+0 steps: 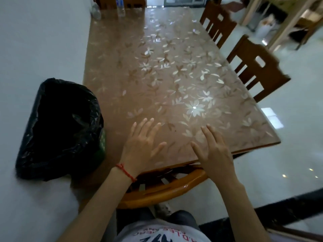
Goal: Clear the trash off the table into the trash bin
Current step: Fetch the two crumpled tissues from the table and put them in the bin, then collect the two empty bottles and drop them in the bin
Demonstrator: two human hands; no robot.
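A trash bin (59, 130) lined with a black bag stands on the floor at the table's near left corner. The table (174, 70) has a brown floral cover under clear plastic; no loose trash shows on its near part. My left hand (141, 144), with a red string at the wrist, hovers over the near edge with fingers spread and straight, holding nothing. My right hand (213, 151) is beside it over the same edge, fingers also straight and empty.
A wooden chair back (164, 187) sits right under my hands at the table's near end. Two more wooden chairs (257, 70) line the right side. Clear plastic bottles (120, 6) stand at the far left end. A white wall runs along the left.
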